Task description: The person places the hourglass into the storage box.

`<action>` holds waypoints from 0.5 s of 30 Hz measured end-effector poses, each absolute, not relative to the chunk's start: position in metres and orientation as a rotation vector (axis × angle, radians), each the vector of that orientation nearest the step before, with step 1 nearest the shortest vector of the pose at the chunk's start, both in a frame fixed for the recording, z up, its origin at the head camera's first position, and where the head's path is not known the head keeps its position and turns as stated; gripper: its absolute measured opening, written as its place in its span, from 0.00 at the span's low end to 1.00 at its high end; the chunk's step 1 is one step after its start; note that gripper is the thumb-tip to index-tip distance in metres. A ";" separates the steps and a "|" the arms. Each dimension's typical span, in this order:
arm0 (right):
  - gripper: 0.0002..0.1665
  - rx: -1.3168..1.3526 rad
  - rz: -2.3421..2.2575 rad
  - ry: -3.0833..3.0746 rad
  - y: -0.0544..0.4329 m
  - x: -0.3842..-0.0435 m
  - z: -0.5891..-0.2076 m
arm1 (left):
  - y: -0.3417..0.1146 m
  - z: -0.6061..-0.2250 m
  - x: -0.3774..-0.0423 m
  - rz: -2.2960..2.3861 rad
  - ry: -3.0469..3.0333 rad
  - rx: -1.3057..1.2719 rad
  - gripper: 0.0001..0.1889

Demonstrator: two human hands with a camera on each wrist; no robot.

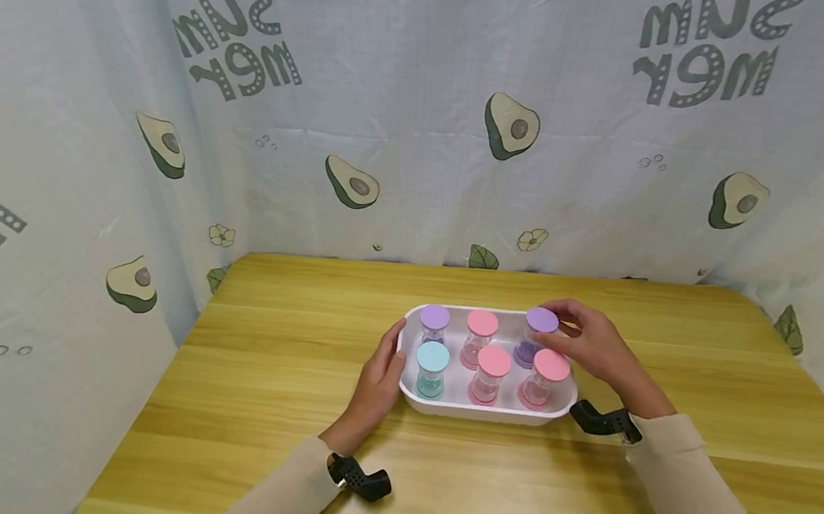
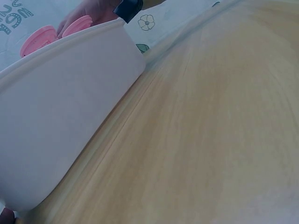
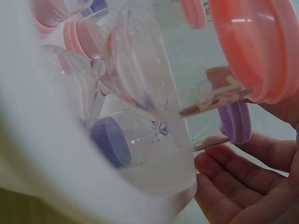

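A white tray (image 1: 486, 413) holds several upright sand timers with clear, waisted bodies and coloured caps. My right hand (image 1: 599, 344) grips the purple sand timer (image 1: 541, 321) at the back right, thumb and fingers at its top cap. In the right wrist view, fingers (image 3: 247, 186) lie close round that cap, behind the large pink cap (image 3: 261, 46) of the front right timer. At the tray's left end, my left hand (image 1: 374, 383) rests with fingers fairly straight against the outer wall, thumb near the rim. The left wrist view mostly shows the tray's side (image 2: 70, 102).
Also in the tray stand another purple timer (image 1: 434, 318), a pink one (image 1: 482, 323) at the back, a light blue one (image 1: 433, 357) and a pink one (image 1: 494, 362) in front. Beneath is a wooden table (image 1: 280, 360), with a printed curtain (image 1: 426, 124) behind it.
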State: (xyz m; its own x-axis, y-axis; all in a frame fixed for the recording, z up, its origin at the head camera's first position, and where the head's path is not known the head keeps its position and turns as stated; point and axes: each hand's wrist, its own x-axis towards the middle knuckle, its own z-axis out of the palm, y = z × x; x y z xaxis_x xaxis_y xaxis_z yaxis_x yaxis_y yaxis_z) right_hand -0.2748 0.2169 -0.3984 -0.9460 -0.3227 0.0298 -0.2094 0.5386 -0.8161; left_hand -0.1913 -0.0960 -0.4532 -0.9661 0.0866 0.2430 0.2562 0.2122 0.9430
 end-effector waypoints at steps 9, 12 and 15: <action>0.37 -0.472 -1.318 2.623 0.221 -0.278 -0.396 | -0.097 -0.453 -0.191 -1.874 -2.340 -0.336 0.26; 0.36 -0.461 -1.304 2.629 0.221 -0.277 -0.395 | -0.097 -0.452 -0.191 -1.876 -2.350 -0.339 0.26; 0.36 -0.442 -1.293 2.629 0.221 -0.276 -0.393 | -0.097 -0.451 -0.192 -1.878 -2.355 -0.337 0.26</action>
State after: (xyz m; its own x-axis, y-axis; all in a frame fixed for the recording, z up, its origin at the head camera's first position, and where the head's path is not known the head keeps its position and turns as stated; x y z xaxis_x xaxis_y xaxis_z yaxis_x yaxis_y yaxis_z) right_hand -0.2757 0.2208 -0.3928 -0.9399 -0.3402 -0.0289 -0.1848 0.5780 -0.7948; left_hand -0.1916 -0.0967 -0.4506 -0.9692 0.1039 0.2232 0.2408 0.2101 0.9476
